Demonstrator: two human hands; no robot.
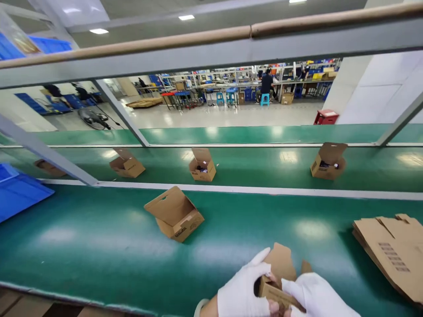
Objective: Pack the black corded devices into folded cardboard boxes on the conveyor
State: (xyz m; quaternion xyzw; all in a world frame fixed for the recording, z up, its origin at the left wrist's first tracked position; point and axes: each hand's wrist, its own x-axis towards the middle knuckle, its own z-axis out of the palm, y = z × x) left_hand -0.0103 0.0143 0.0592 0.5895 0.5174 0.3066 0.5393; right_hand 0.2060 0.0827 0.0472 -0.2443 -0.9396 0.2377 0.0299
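Note:
Both hands wear white gloves with some bare fingertips. My left hand (246, 286) grips the left side of a brown cardboard box (280, 266), whose flaps stand up. On the box's right side my right hand (315, 293) is closed around a panel, its fingertips partly hidden. Up and to the left, another cardboard box (180, 215) sits on the green surface with its lid raised. To the right lies a stack of flat cardboard blanks (393, 251) with dark printing.
Beyond a white divider (231, 189), several lidded boxes stand on a second green strip, including one box (203, 169) with small dark items inside. A blue bin (20, 191) is at far left. Metal posts (120, 112) and a crossbar (211, 55) frame the line.

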